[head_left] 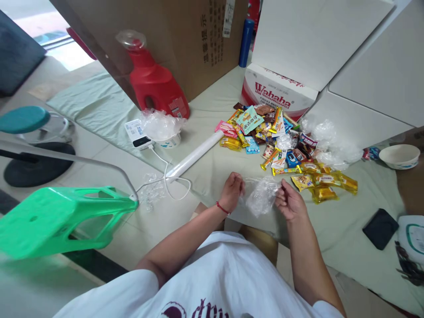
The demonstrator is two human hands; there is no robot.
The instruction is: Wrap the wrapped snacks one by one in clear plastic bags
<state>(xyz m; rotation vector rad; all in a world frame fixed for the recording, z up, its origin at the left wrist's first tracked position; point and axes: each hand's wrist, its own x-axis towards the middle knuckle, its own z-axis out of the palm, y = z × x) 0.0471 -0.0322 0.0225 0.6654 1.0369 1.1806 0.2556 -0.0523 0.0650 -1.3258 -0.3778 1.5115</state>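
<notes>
A crumpled clear plastic bag (261, 196) hangs between my two hands, just in front of my body. My left hand (232, 191), with a red cord on its wrist, pinches the bag's left edge. On the other side my right hand (290, 201) has its fingers closed on the right edge. Past the hands lies a pile of wrapped snacks (265, 132) in many colours. Several yellow-wrapped packs (326, 180) lie close to my right hand. More clear plastic bags (334, 141) are heaped at the pile's right side.
A long white roll (195, 154) points toward the pile. Left of it stand a paper tub (168, 140) topped with plastic, and a red detergent bottle (159, 84). A Wahaha box (276, 92) stands behind. A green stool (66, 216) is at left, a bowl (399, 157) at right.
</notes>
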